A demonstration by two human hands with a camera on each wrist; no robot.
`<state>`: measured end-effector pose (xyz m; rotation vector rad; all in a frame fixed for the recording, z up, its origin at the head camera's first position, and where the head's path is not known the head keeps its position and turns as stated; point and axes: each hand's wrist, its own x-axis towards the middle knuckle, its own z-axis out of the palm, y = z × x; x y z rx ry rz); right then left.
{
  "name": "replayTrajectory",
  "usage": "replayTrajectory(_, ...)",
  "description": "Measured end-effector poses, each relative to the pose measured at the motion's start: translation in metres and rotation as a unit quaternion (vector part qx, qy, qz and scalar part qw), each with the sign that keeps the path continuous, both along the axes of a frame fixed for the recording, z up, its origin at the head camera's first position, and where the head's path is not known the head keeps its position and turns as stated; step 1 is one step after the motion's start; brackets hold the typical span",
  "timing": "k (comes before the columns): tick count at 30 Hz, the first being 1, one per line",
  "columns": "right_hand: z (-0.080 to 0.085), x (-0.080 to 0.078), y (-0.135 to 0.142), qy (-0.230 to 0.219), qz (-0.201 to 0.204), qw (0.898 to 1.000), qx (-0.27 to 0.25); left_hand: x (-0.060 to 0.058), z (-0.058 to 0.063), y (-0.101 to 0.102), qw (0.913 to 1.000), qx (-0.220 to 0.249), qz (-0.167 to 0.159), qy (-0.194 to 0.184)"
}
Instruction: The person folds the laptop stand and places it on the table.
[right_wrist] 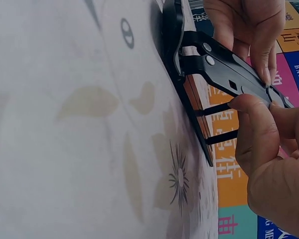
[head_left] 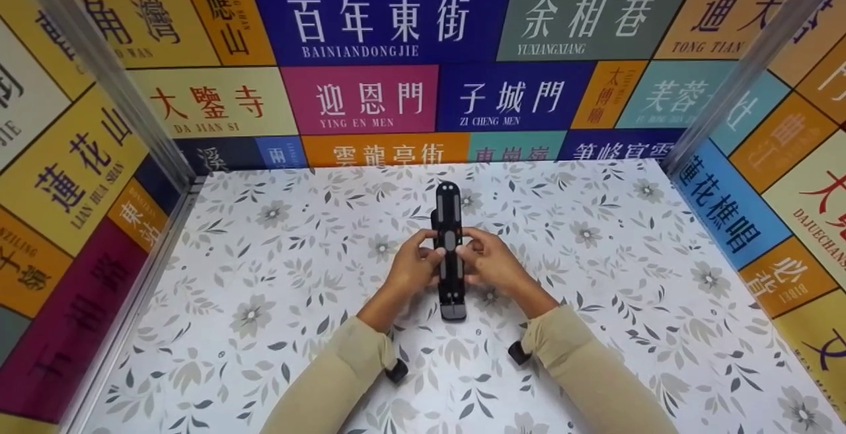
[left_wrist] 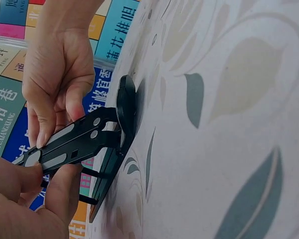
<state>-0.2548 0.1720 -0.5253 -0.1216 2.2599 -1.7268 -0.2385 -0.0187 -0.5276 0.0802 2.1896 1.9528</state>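
Note:
A black folding laptop stand (head_left: 451, 213) stands near the middle of the table, with grey pads along its upper arm. Its lower plate (right_wrist: 188, 107) rests on the patterned surface, while the hinged upper part is raised at a slant, joined by thin struts (right_wrist: 220, 134). My left hand (head_left: 415, 263) pinches the raised part from the left side, thumb near the oval pad. From the opposite side my right hand (head_left: 492, 259) pinches the same part, its thumb also by that pad. In the left wrist view, the lipped end (left_wrist: 125, 107) sits low against the table.
A white table (head_left: 264, 355) with a grey leaf and flower print lies under everything. Panels with colourful Chinese place-name signs (head_left: 380, 18) close off the back and both sides. Clear corner posts (head_left: 733, 67) rise at the back corners.

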Motion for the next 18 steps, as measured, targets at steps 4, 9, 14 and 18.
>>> replayTrajectory(4, -0.001, 0.0, -0.0003, -0.006, -0.006, 1.0, -0.003, 0.0006, 0.0007, 0.0004, 1.0, -0.003, 0.0, 0.0)
replayTrajectory(9, 0.0002, -0.0013, -0.0007, -0.012, -0.005, 1.0, -0.007, 0.0, 0.0015, -0.0003, 0.9998, -0.013, -0.002, 0.014)
replayTrajectory(14, 0.0039, -0.0036, 0.0011, -0.005, 0.006, 1.0, 0.02, 0.0, 0.0019, -0.0007, 0.9998, -0.016, 0.001, 0.012)
replayTrajectory(18, 0.0089, -0.0083, 0.0051, -0.015, 0.036, 0.999, 0.026, 0.0058, 0.0031, 0.0009, 0.9994, -0.031, 0.016, -0.004)
